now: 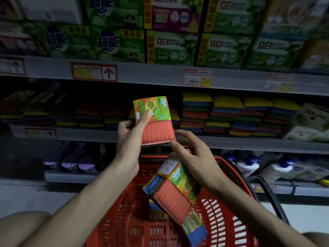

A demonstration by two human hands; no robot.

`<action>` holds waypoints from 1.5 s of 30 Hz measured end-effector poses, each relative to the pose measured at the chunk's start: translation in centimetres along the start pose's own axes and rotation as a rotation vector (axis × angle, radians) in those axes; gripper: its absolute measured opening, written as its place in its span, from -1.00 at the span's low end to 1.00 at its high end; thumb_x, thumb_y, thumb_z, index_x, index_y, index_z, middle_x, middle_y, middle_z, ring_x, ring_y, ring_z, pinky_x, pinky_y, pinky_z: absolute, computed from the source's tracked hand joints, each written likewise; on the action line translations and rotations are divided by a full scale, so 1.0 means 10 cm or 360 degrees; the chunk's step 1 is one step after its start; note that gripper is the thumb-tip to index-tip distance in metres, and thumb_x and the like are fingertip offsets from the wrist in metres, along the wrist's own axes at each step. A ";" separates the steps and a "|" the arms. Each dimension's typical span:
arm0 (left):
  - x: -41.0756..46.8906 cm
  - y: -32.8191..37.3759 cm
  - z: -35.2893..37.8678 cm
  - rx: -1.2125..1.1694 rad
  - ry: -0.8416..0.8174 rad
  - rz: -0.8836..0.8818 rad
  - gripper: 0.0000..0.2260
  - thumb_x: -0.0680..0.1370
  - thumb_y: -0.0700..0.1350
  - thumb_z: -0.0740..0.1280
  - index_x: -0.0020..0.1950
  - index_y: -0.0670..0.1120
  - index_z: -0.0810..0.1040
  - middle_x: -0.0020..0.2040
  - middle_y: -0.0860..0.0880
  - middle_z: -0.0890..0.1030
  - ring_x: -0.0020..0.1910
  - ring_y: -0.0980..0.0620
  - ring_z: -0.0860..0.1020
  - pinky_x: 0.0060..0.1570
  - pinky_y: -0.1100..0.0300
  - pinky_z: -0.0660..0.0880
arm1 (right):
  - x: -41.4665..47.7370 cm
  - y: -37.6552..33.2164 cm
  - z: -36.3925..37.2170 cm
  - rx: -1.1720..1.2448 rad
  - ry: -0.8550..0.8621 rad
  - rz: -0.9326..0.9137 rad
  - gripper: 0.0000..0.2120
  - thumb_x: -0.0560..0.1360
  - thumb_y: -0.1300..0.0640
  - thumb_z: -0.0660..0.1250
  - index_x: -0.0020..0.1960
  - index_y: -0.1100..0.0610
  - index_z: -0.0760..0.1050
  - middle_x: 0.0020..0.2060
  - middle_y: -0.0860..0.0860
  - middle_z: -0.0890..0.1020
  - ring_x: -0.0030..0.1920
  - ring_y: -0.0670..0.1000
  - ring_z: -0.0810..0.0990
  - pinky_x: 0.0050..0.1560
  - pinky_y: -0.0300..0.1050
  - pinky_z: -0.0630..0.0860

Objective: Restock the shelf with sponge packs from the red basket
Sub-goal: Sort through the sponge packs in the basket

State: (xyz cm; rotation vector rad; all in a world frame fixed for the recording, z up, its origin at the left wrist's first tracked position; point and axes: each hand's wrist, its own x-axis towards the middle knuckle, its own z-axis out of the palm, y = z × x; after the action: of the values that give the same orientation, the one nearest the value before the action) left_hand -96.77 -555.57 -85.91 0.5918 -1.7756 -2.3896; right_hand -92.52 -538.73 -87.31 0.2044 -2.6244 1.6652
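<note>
The left hand (131, 132) grips an orange sponge pack (156, 125) by its left edge, thumb on the label, raised before the middle shelf (231, 143). The right hand (194, 154) appears to hold a second pack (176, 196) by its top end over the red basket (222, 220). The raised pack is best laid flat beside the stacked sponges (229, 114), squared to them.

The top shelf (160, 75), across the upper frame, carries green boxes (170, 47). The middle shelf (231, 143) bears stacked sponge packs (195, 111), clearest at centre right. The lower shelf (71, 176) holds white bottles (246, 166) at right.
</note>
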 end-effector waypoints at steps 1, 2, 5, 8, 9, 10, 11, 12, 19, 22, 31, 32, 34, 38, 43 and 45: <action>0.01 0.00 0.00 0.0020 -0.0041 0.0040 -0.47 0.40 0.17 0.58 0.21 -0.09 0.55 0.01 -0.06 0.72 0.00 -0.05 0.72 0.17 -0.13 0.62 | 0.01 0.01 0.02 0.0022 0.0017 0.0001 -0.70 0.62 -0.17 0.31 0.33 -0.19 0.49 0.11 -0.28 0.64 0.14 -0.31 0.58 0.12 -0.23 0.50; 0.01 0.01 0.00 0.0035 -0.0092 0.0063 -0.49 0.43 0.14 0.56 0.24 -0.10 0.54 0.04 -0.06 0.71 0.04 -0.06 0.71 0.20 -0.16 0.60 | 0.03 0.01 0.03 0.0051 0.0037 0.0005 -0.71 0.62 -0.17 0.30 0.32 -0.19 0.50 0.10 -0.26 0.65 0.13 -0.30 0.59 0.12 -0.22 0.50; 0.03 0.02 -0.03 0.0098 -0.0241 0.0083 -0.50 0.42 0.10 0.54 0.28 -0.04 0.53 0.11 -0.05 0.70 0.10 -0.04 0.69 0.22 -0.18 0.59 | 0.07 0.02 0.05 0.0088 0.0067 -0.0007 -0.71 0.65 -0.11 0.28 0.35 -0.15 0.46 0.12 -0.24 0.63 0.14 -0.28 0.60 0.12 -0.23 0.52; 0.05 0.01 -0.06 0.0153 -0.0357 0.0095 -0.59 0.44 0.06 0.48 0.27 0.03 0.55 0.11 -0.02 0.71 0.09 -0.02 0.69 0.20 -0.11 0.61 | 0.10 0.01 0.07 0.0148 0.0064 -0.0011 -0.71 0.67 -0.07 0.26 0.38 -0.18 0.41 0.15 -0.19 0.62 0.11 -0.23 0.63 0.09 -0.19 0.57; 0.06 0.01 -0.07 0.0171 -0.0381 0.0091 -0.65 0.50 0.01 0.45 0.27 0.04 0.56 0.10 -0.02 0.72 0.09 -0.02 0.69 0.19 -0.09 0.62 | 0.12 0.00 0.09 0.0164 0.0063 -0.0011 -0.72 0.67 -0.07 0.26 0.37 -0.21 0.40 0.14 -0.18 0.63 0.09 -0.21 0.65 0.09 -0.17 0.59; 0.07 0.03 -0.07 0.0173 -0.0405 0.0076 -0.71 0.54 -0.03 0.43 0.26 0.05 0.58 0.09 -0.02 0.72 0.08 -0.02 0.68 0.18 -0.07 0.62 | 0.13 0.00 0.10 0.0172 0.0069 -0.0008 -0.73 0.66 -0.08 0.26 0.35 -0.24 0.40 0.13 -0.17 0.64 0.08 -0.19 0.66 0.09 -0.16 0.60; 0.08 0.04 -0.08 0.0178 -0.0424 0.0054 -0.73 0.56 -0.06 0.41 0.25 0.05 0.59 0.09 -0.03 0.73 0.09 -0.03 0.68 0.17 -0.06 0.62 | 0.14 0.00 0.11 0.0183 0.0083 0.0001 -0.75 0.66 -0.08 0.27 0.33 -0.26 0.41 0.11 -0.16 0.65 0.07 -0.18 0.67 0.09 -0.15 0.60; 0.10 0.06 -0.08 0.0182 -0.0435 0.0041 -0.74 0.55 -0.07 0.41 0.25 0.06 0.61 0.09 -0.03 0.73 0.11 -0.03 0.68 0.17 -0.05 0.62 | 0.15 0.00 0.12 0.0199 0.0109 0.0010 -0.76 0.66 -0.08 0.28 0.31 -0.27 0.43 0.10 -0.15 0.66 0.07 -0.18 0.67 0.09 -0.15 0.59; 0.28 0.06 0.08 0.0003 -0.0250 -0.0085 -0.61 0.45 -0.04 0.57 0.23 -0.11 0.62 0.10 -0.10 0.73 0.03 0.01 0.72 0.06 0.10 0.63 | 0.29 -0.03 0.05 0.0304 0.0362 -0.0002 -0.79 0.64 0.03 0.31 0.26 -0.14 0.54 0.03 -0.13 0.68 0.05 -0.14 0.67 0.07 -0.08 0.62; 0.35 0.07 0.15 -0.0027 -0.0193 -0.0142 -0.63 0.43 0.02 0.59 0.08 -0.17 0.61 0.05 -0.11 0.73 -0.01 -0.02 0.72 0.20 0.01 0.61 | 0.35 -0.02 0.05 0.0308 0.0345 0.0027 -0.74 0.63 0.05 0.31 0.30 -0.14 0.55 0.06 -0.13 0.69 0.03 -0.13 0.68 0.06 -0.09 0.62; 0.47 0.07 0.25 -0.0095 -0.0166 -0.0151 -0.86 0.64 -0.09 0.28 0.04 -0.15 0.54 0.18 -0.22 0.61 0.18 -0.19 0.63 0.03 0.12 0.61 | 0.49 0.04 0.06 0.0195 0.0367 0.0123 -0.59 0.61 0.06 0.31 0.45 -0.09 0.45 0.07 -0.23 0.64 0.03 -0.22 0.65 0.08 -0.17 0.57; 0.47 0.08 0.24 -0.0068 -0.0164 -0.0181 -0.88 0.64 -0.14 0.23 0.04 -0.16 0.53 0.21 -0.27 0.59 0.20 -0.25 0.62 0.02 0.10 0.63 | 0.49 0.04 0.06 0.0186 0.0361 0.0125 -0.59 0.61 0.06 0.31 0.45 -0.10 0.44 0.06 -0.23 0.64 0.01 -0.23 0.65 0.06 -0.18 0.57; 0.47 0.06 0.22 0.0030 -0.0192 -0.0213 -0.93 0.61 -0.25 0.22 -0.01 -0.19 0.49 0.17 -0.28 0.61 0.11 -0.24 0.66 0.06 0.05 0.66 | 0.48 0.04 0.06 0.0181 0.0343 0.0130 -0.59 0.61 0.05 0.31 0.44 -0.11 0.43 0.06 -0.22 0.64 0.00 -0.23 0.65 0.05 -0.19 0.58; 0.50 -0.04 0.20 0.0052 -0.0244 -0.0172 -0.53 0.57 -0.32 0.39 0.46 -0.27 0.39 0.16 -0.22 0.66 -0.04 -0.06 0.74 0.03 0.13 0.68 | 0.47 0.04 0.05 0.0178 0.0329 0.0153 -0.59 0.61 0.05 0.31 0.44 -0.13 0.41 0.03 -0.18 0.66 -0.04 -0.16 0.69 0.01 -0.13 0.62; 0.50 -0.07 0.21 -0.0101 -0.0179 -0.0247 -0.68 0.54 -0.36 0.45 0.25 -0.33 0.46 0.12 -0.26 0.65 -0.11 -0.10 0.74 -0.13 0.18 0.69 | 0.49 0.05 0.04 0.0143 0.0297 0.0173 -0.52 0.60 0.02 0.32 0.50 -0.11 0.36 0.06 -0.17 0.64 0.02 -0.12 0.67 0.04 -0.11 0.59; 0.48 -0.06 0.22 -0.0122 -0.0168 -0.0254 -0.83 0.54 -0.36 0.45 -0.07 -0.23 0.47 0.00 -0.25 0.65 -0.16 -0.10 0.73 -0.20 0.18 0.69 | 0.49 0.06 0.03 0.0143 0.0259 0.0178 -0.45 0.54 -0.05 0.31 0.52 -0.12 0.33 0.07 -0.17 0.64 0.03 -0.11 0.67 0.06 -0.10 0.59</action>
State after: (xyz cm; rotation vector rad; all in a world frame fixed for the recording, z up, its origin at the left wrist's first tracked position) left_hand -101.90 -554.92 -87.16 0.6315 -1.7274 -2.6282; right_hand -97.47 -539.24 -87.48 -0.0750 -2.4867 1.7529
